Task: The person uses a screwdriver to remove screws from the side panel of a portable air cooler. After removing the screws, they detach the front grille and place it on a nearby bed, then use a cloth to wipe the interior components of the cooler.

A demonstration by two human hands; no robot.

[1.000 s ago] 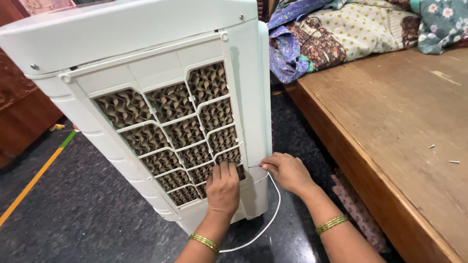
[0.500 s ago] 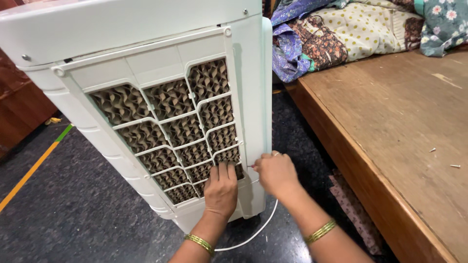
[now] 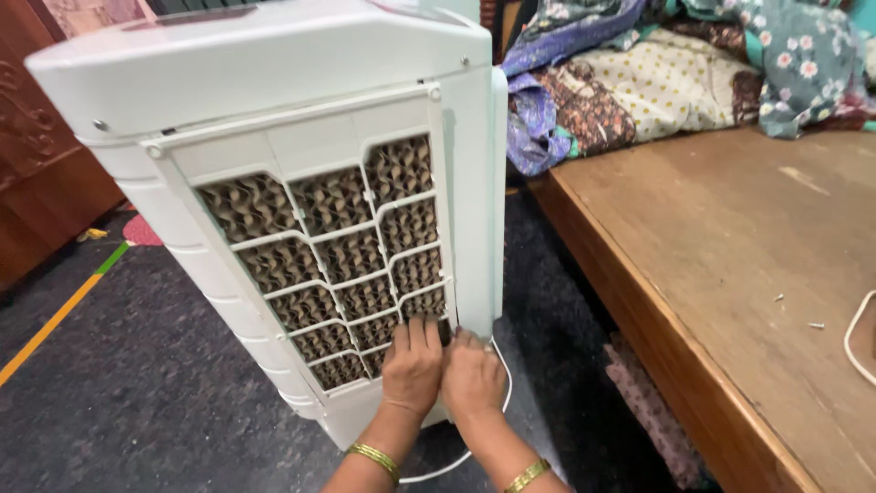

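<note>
A tall white air cooler (image 3: pixel 274 73) stands on the dark floor with its back toward me. Its rear grille panel (image 3: pixel 319 274) shows brown honeycomb pads behind white bars. My left hand (image 3: pixel 412 363) lies flat on the grille's lower right corner, fingers spread over the bars. My right hand (image 3: pixel 471 376) presses beside it at the panel's right edge, fingers curled against the frame. Both wrists wear gold bangles. A white cord (image 3: pixel 500 402) loops on the floor behind my right hand.
A wooden platform (image 3: pixel 730 292) runs along the right, with a pile of patterned bedding (image 3: pixel 657 73) at its far end and a white cable (image 3: pixel 853 338) near its right edge. Dark wooden furniture (image 3: pixel 36 164) stands at left. Yellow and green tape (image 3: pixel 55 315) crosses the floor.
My right hand has moved left from the cooler's side edge to sit beside my left hand at the grille's lower right corner. The view has shifted closer.
</note>
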